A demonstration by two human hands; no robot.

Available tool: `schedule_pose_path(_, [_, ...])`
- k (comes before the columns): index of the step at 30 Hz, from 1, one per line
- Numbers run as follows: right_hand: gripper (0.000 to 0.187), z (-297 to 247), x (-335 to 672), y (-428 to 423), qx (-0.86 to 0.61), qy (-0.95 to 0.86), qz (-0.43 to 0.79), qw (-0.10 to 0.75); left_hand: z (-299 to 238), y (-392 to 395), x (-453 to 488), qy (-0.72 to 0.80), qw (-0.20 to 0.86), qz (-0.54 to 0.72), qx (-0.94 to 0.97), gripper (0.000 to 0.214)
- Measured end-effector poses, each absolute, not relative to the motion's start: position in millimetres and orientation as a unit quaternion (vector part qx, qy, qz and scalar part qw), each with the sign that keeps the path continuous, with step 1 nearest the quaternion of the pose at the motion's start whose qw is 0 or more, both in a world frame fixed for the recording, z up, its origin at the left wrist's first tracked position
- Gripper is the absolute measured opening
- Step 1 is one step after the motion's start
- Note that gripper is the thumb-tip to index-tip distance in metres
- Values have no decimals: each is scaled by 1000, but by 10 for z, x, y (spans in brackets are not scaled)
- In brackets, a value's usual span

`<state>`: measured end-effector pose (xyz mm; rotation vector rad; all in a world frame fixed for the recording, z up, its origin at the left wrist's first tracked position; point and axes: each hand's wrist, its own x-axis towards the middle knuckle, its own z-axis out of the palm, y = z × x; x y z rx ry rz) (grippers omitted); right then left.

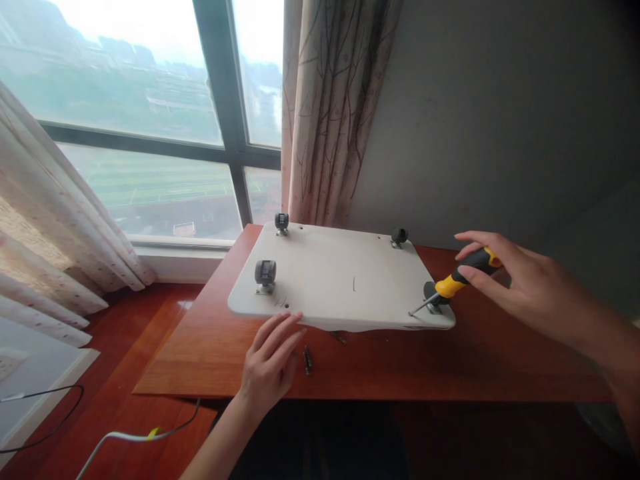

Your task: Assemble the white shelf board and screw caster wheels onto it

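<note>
A white board (345, 280) lies flat on a red-brown wooden table (400, 367), with small black caster wheels on it: one at the near left (265, 273), one at the far left (281, 222), one at the far right (399, 236) and one at the near right (431, 293). My right hand (515, 277) grips a yellow-and-black screwdriver (457, 280), its tip down at the near-right wheel's plate. My left hand (273, 360) rests flat with fingers stretched out, fingertips against the board's front edge. A small dark screw or bit (307, 360) lies on the table beside it.
A large window (150, 120) with pale curtains (325, 107) is behind the table, and a grey wall (500, 120) stands to the right. Cables (125, 437) run across the wooden floor at the lower left.
</note>
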<state>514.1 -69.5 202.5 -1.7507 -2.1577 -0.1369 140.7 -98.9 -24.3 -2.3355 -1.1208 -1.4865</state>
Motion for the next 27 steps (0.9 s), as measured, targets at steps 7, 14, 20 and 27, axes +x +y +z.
schedule_pose_path(7, [36, 1997, 5181, -638, -551, -790, 59, 263, -230, -989, 1413, -367, 76, -501, -780, 40])
schedule_pose_path(14, [36, 1977, 5118, -613, -577, -784, -91, 210, -227, -988, 1417, -367, 73, -502, -780, 40])
schedule_pose_path(20, [37, 2009, 5148, -579, -602, -771, -105, 176, -214, -988, 1417, -368, 77, -502, -779, 39])
schedule_pose_path(27, [31, 2268, 5274, -595, -536, -835, 40, 121, -242, -993, 1405, -372, 70, -499, -779, 38])
